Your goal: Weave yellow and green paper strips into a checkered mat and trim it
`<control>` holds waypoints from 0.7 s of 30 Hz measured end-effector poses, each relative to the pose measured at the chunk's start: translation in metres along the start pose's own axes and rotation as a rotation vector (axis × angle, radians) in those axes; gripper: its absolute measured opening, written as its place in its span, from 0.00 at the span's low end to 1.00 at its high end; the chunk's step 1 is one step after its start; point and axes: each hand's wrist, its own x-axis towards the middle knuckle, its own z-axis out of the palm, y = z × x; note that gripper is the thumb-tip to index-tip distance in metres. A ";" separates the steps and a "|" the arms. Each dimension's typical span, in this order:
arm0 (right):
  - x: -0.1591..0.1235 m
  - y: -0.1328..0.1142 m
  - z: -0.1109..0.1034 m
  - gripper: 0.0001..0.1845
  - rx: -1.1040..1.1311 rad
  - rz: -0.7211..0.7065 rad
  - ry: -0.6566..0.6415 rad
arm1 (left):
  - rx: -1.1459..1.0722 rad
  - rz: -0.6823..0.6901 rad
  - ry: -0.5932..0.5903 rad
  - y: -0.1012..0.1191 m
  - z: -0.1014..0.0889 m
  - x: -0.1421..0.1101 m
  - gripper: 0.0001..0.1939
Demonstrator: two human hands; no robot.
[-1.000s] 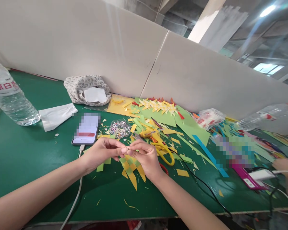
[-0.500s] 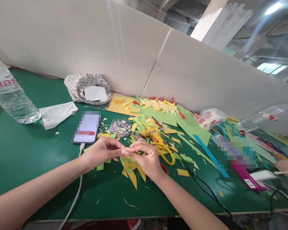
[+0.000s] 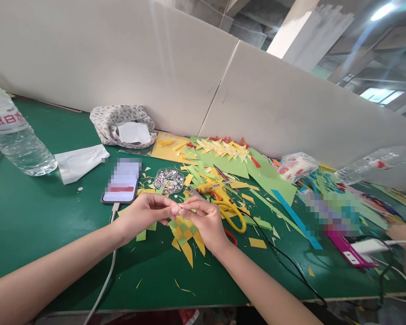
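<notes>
My left hand and my right hand meet fingertip to fingertip over the table, thumbs and forefingers pinched together. Whatever sits in the pinch is too small to make out. Beneath them lies a woven piece of yellow and green paper with pointed ends, partly covered by my hands. Just beyond the fingers is a clear round case of small googly eyes. A yellow glue gun and yellow-handled scissors lie close to my right hand, among paper scraps.
A phone on a white cable lies left of my hands. Farther left stands a water bottle. Woven paper fish rest against the partition. A pink power strip and another person's hand are at right.
My hands stay pinched together in nearly the same place, with the fingertips shifted slightly. The view has moved a little; nothing on the table has visibly moved.
</notes>
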 end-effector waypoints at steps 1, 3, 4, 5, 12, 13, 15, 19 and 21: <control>0.000 0.000 0.001 0.02 0.051 0.047 0.007 | -0.024 0.007 -0.003 0.000 0.000 0.000 0.11; -0.001 -0.001 0.003 0.02 0.124 0.116 0.017 | -0.059 0.012 -0.010 0.000 0.000 -0.001 0.11; -0.001 -0.001 0.004 0.03 0.148 0.133 0.019 | -0.068 0.011 -0.013 -0.001 -0.001 -0.001 0.11; -0.001 -0.001 0.005 0.03 0.168 0.142 0.022 | -0.073 0.009 -0.018 -0.002 -0.001 -0.001 0.11; -0.002 -0.004 0.002 0.02 0.136 0.113 0.011 | -0.070 0.001 -0.016 -0.001 0.000 -0.002 0.11; -0.001 -0.006 0.001 0.02 0.089 0.084 0.000 | -0.057 0.001 -0.012 0.000 0.001 -0.002 0.12; 0.001 -0.009 -0.003 0.02 -0.039 -0.005 -0.031 | -0.022 -0.004 -0.005 0.002 0.001 -0.002 0.13; 0.006 -0.011 -0.008 0.04 -0.307 -0.210 -0.089 | 0.053 -0.017 -0.005 0.001 -0.001 0.000 0.13; 0.006 -0.009 -0.010 0.05 -0.393 -0.297 -0.101 | 0.078 -0.021 -0.008 -0.001 -0.002 0.002 0.12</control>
